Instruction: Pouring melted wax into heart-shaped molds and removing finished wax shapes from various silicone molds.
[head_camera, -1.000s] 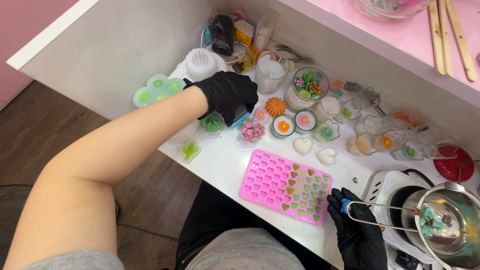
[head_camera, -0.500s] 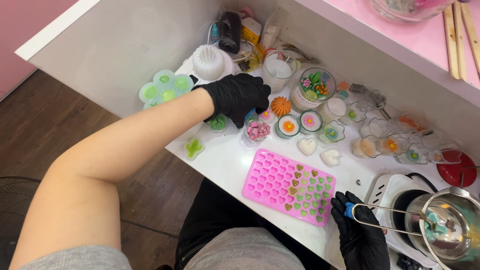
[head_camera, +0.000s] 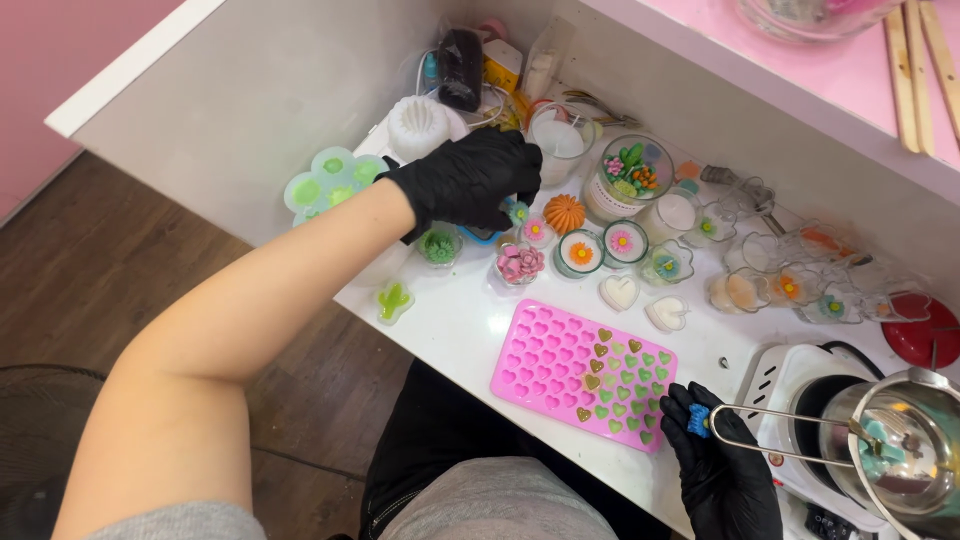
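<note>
My left hand (head_camera: 468, 182), in a black glove, reaches across the white table (head_camera: 450, 320) toward its back left. Its fingers curl down over a small flower-topped candle (head_camera: 517, 212); whether they grip it is hidden. My right hand (head_camera: 722, 470), also gloved, holds the blue-tipped wire handle (head_camera: 775, 425) of a metal pot (head_camera: 905, 450). The pot sits on a white hot plate (head_camera: 790, 385) and holds bluish wax pieces. Between the hands lies a pink heart mould (head_camera: 585, 375) with some cavities filled green and gold.
Several small flower candles and clear cups crowd the table's back, among them an orange candle (head_camera: 565, 212), a glass jar (head_camera: 632, 172), white heart candles (head_camera: 620, 292) and a green cactus piece (head_camera: 394, 298). A green flower mould (head_camera: 325, 182) overhangs the left edge. A pink shelf (head_camera: 830, 70) runs above.
My left hand stays over the same cluster of small candles and my right hand keeps the pot handle. The view has shifted slightly.
</note>
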